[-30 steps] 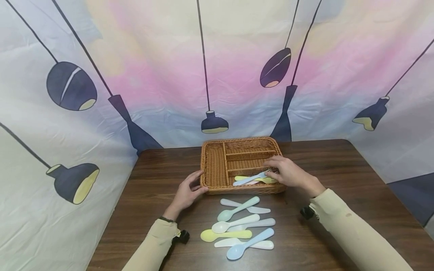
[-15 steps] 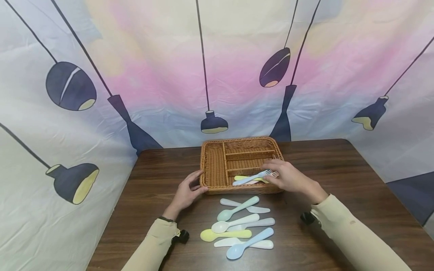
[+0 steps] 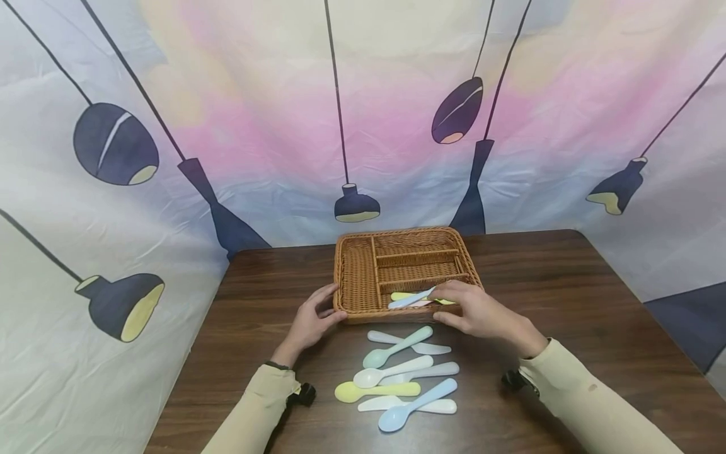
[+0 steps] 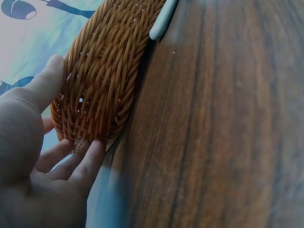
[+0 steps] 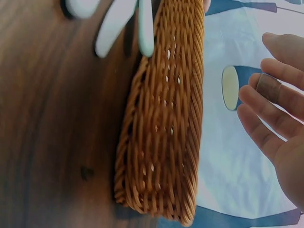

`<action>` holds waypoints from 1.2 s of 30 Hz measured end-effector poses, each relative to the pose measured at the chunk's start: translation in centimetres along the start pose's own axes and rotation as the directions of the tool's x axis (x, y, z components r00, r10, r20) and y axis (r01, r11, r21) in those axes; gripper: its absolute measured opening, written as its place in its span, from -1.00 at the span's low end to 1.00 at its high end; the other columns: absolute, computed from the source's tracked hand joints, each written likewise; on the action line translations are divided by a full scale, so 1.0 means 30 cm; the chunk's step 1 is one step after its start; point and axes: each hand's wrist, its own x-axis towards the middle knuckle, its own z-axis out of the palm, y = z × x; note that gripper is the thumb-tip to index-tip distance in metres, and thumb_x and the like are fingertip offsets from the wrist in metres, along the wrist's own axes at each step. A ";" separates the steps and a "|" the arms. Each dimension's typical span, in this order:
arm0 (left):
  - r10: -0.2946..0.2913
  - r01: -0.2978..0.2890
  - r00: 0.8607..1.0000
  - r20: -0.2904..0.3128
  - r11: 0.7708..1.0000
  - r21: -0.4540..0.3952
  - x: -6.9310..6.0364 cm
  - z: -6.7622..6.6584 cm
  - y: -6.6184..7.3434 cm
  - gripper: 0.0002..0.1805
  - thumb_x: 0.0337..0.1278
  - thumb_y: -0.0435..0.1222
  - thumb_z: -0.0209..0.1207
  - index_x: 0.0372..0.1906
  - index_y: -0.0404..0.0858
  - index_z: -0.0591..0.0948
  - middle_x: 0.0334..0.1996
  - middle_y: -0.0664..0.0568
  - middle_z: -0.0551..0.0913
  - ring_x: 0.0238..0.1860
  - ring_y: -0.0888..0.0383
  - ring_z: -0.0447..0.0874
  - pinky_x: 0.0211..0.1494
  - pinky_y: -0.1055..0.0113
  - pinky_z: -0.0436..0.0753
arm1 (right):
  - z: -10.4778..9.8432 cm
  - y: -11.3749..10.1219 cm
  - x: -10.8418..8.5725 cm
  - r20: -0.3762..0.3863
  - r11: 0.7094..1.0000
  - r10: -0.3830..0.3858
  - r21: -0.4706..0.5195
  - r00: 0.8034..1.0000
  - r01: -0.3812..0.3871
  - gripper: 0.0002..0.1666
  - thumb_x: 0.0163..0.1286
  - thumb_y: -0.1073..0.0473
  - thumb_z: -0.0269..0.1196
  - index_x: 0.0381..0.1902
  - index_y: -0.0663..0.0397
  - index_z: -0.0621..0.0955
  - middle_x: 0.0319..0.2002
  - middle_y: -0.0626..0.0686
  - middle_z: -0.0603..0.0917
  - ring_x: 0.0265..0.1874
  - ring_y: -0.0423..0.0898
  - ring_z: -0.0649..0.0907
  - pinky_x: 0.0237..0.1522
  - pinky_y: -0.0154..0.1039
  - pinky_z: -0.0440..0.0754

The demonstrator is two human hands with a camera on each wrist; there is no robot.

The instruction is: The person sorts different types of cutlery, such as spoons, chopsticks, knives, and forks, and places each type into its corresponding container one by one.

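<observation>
A brown wicker cutlery basket (image 3: 356, 268) with several compartments stands at the back of the table. My left hand (image 3: 309, 325) holds its front left corner, thumb at the front rim and fingers on the left end; the left wrist view shows those fingertips (image 4: 95, 145) against the weave. A light blue fork (image 3: 405, 299), a yellow fork (image 3: 399, 295) and a pale pink handle lie in the front compartment. Over their right ends hovers my right hand (image 3: 479, 309), hiding the tines. In the right wrist view its fingers (image 5: 266, 99) are loosely bent, with nothing visible between them.
In front of the basket, on the dark wooden table (image 3: 266, 277), lie several pastel spoons and knives, among them a yellow spoon (image 3: 351, 392), a light blue spoon (image 3: 394, 417) and a mint spoon (image 3: 375, 359). A printed cloth (image 3: 272, 126) hangs behind the table.
My right hand has shifted left and toward me over the front compartment, and now covers the fork tines. My left hand stays at the basket corner. The loose cutlery has not moved.
</observation>
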 end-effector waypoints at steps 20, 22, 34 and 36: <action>-0.012 0.011 1.000 -0.009 1.000 -0.020 0.024 0.027 -0.089 -0.15 0.13 -0.33 0.34 0.48 -0.31 0.19 0.47 -0.22 0.14 0.43 -0.21 0.21 0.35 0.07 0.50 | 0.097 -0.069 -0.054 0.088 0.982 -0.185 0.046 0.979 0.181 -0.63 0.23 0.14 0.40 0.00 0.07 0.65 -0.03 -0.07 0.66 0.00 -0.15 0.63 -0.01 -0.20 0.73; -0.002 0.002 1.000 0.004 1.000 -0.026 0.018 0.026 -0.057 -0.15 0.17 -0.37 0.30 0.48 -0.40 0.13 0.48 -0.29 0.08 0.45 -0.28 0.15 0.40 -0.03 0.43 | 0.099 -0.073 -0.058 0.105 0.984 -0.177 0.053 0.979 0.173 -0.65 0.25 0.12 0.39 -0.01 0.05 0.66 -0.03 -0.09 0.65 -0.01 -0.17 0.63 -0.02 -0.23 0.73; -0.049 0.050 0.999 0.023 0.997 -0.055 0.009 0.016 0.039 -0.12 0.16 -0.36 0.31 0.48 -0.44 0.10 0.47 -0.36 0.05 0.47 -0.26 0.11 0.42 -0.07 0.38 | 0.107 -0.103 -0.077 0.212 0.983 -0.174 0.097 0.961 0.157 -0.66 0.33 0.05 0.33 0.02 0.02 0.65 -0.06 -0.11 0.65 -0.06 -0.24 0.61 -0.06 -0.31 0.71; -0.054 0.055 0.998 0.027 0.997 -0.053 0.013 0.015 0.042 -0.12 0.15 -0.35 0.32 0.48 -0.43 0.11 0.47 -0.35 0.06 0.46 -0.25 0.12 0.41 -0.06 0.40 | 0.112 -0.104 -0.082 0.226 0.983 -0.174 0.101 0.958 0.154 -0.65 0.32 0.05 0.33 0.03 0.03 0.66 -0.07 -0.09 0.66 -0.07 -0.24 0.60 -0.07 -0.32 0.71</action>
